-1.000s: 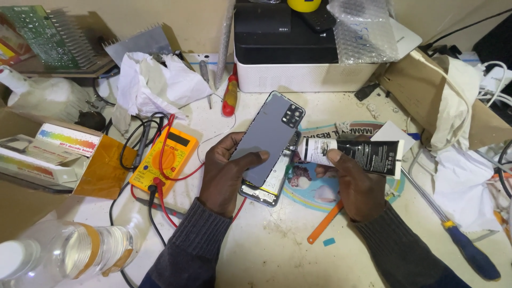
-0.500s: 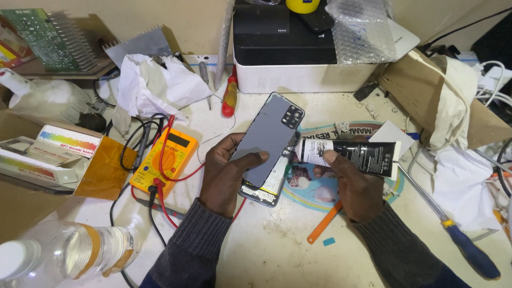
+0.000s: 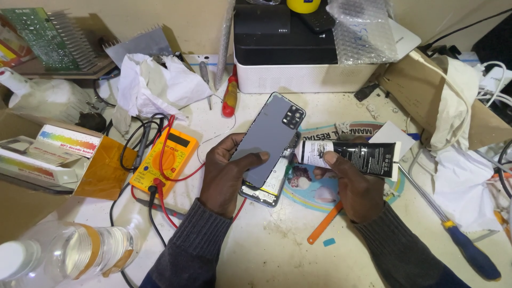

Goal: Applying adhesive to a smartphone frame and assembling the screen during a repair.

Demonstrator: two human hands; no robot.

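— What did the head camera show of the left hand [image 3: 226,173]?

— It was closed around a grey back cover [image 3: 269,137] of a phone, thumb lying across the face, the other fingers hidden behind it. The cover was tilted, its camera block at the far end, away from the fingertips.

— And under it?

— An opened phone [image 3: 265,188] lay just beneath the thumb, mostly covered by the back cover and the palm; only its lower edge and a strip of its insides showed. I could not tell whether the cover touched it.

— The right hand [image 3: 354,184]?

— It pinched a black and white tube [image 3: 349,156], thumb on top, fingers curled below and largely out of sight. The nozzle end pointed at the cover's edge, right beside the left fingertips; whether it touched was hard to make out.

— What lay around the hands?

— Left of the left knuckles sat a yellow meter [image 3: 165,160] with red and black leads. Below the right palm lay an orange pry stick [image 3: 324,223], partly covered by the wrist. Right of the right hand a blue-handled screwdriver [image 3: 453,234] ran to the edge. A round printed mat [image 3: 320,194] was half hidden beneath the right hand. Beyond the fingertips stood a white and black box [image 3: 298,58], its top cut off. A clear bottle [image 3: 69,253] was cropped at the bottom left corner.
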